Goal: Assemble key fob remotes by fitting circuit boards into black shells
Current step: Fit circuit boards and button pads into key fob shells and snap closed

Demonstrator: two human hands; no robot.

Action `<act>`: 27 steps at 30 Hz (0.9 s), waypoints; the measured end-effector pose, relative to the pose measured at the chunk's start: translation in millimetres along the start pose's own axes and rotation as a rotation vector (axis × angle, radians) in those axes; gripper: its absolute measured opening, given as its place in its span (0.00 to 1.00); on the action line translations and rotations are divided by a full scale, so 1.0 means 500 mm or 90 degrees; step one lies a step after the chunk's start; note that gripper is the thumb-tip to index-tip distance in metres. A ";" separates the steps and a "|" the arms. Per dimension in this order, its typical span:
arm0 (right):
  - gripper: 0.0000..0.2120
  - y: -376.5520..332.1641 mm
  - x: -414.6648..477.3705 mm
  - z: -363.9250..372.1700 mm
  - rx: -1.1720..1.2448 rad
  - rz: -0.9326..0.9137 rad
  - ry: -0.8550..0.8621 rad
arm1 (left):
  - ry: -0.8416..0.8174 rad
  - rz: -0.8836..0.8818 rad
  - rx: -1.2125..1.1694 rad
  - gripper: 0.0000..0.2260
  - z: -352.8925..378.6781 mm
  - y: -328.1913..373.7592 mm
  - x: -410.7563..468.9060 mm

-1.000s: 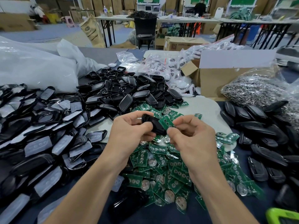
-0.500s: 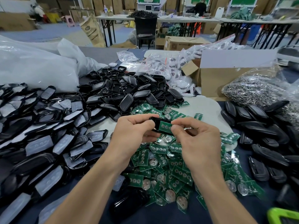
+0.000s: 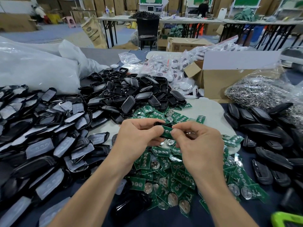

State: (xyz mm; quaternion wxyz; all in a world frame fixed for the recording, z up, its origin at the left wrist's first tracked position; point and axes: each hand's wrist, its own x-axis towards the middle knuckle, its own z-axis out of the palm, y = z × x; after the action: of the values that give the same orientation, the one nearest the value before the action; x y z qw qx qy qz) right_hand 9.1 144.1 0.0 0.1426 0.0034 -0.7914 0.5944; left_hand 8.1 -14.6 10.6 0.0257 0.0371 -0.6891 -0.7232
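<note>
Seating circuit board [image 3: 167, 130] in black shell [image 3: 158, 123] at frame centre: left hand [image 3: 139, 136] grips shell, right hand [image 3: 196, 145] pinches board; advise pressing flat, edges aligned.

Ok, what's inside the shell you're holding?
A green board lies in the shell, round pads up. The left hand and right hand cover its ends, so full seating cannot be seen.

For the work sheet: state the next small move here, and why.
Probably press the green circuit board down into the black shell with the thumbs: it lies on the shell's open face, left hand gripping the shell, right hand pinching the board.
</note>
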 end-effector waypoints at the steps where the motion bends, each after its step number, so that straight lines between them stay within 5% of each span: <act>1: 0.09 -0.001 -0.001 0.000 -0.007 -0.002 0.000 | 0.001 0.002 0.004 0.10 0.000 0.000 0.000; 18: 0.08 -0.003 -0.015 0.014 -0.048 -0.033 0.086 | 0.046 0.028 0.029 0.12 -0.001 0.007 -0.004; 27: 0.09 0.013 0.004 0.015 0.120 0.056 -0.043 | -0.028 0.004 -0.031 0.09 -0.005 0.004 -0.002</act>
State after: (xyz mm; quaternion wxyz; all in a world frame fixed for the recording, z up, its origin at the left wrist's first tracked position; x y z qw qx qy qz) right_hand 4.6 139.2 -7.4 0.0885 0.0022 -0.7359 0.6713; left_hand 9.5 -17.2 12.2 0.0137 0.0184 -0.6720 -0.7402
